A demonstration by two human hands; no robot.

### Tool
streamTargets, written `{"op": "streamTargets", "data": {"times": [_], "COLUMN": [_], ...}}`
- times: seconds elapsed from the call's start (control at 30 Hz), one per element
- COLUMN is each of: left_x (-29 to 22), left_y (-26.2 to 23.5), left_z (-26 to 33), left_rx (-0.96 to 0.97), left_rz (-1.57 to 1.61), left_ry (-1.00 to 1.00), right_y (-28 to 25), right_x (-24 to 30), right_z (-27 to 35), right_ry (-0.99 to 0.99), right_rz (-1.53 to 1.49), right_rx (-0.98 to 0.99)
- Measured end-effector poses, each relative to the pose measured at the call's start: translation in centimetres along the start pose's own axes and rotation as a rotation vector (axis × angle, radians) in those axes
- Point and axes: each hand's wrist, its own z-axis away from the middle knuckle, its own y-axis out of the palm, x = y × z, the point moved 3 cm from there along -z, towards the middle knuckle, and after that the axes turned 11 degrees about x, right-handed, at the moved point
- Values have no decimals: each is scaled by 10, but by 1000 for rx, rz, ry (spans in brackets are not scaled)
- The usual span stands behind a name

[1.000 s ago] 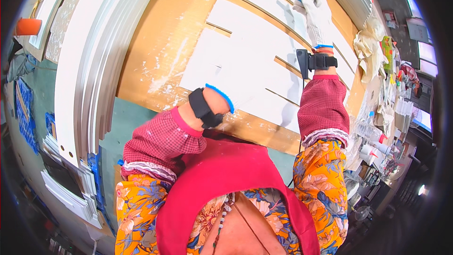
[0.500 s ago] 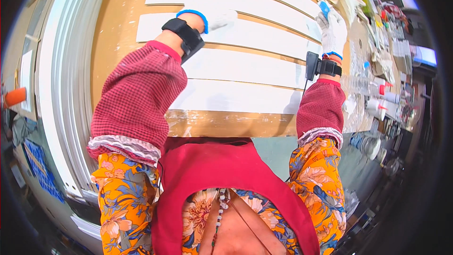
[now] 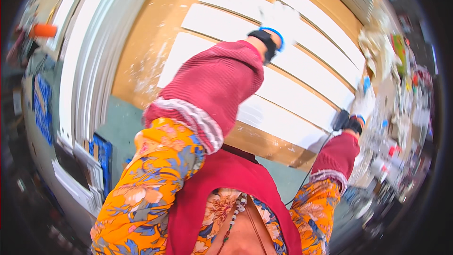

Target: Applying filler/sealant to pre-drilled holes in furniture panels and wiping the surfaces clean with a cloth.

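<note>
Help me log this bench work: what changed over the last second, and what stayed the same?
The view swung, so the white boards now run slantwise. The left hand in its white glove reached farther out across the boards. The right hand stayed at the boards' right end, by the cluttered side; what it grips is too blurred to tell. The boards stayed laid out on the brown bench.

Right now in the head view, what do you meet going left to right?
Orange object → white trim stack → left hand on white boards → right hand → cluttered bench.
</note>
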Motion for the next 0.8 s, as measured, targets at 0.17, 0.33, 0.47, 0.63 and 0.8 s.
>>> {"op": "streamTargets", "data": {"times": [0.17,0.33,0.47,0.63,0.8], "left_x": [-8,-1,-10,-4,-12], "left_y": [-29,-24,-25,-24,-33], "left_z": [26,27,24,34,33], "left_rx": [-39,-6,19,-12,133], "left_rz": [-14,-28,-56,-2,-31], "left_ry": [-191,-210,-181,-172,-165], "right_y": [14,55,144,311,424], "right_x": [2,30,69,98,96], "right_z": [8,-5,-30,-46,-75], "right_ry": [-9,98,-99,-100,-298], "right_rz": [527,249,269,320,587], "right_rx": [-65,-376,-70,394,884]}}
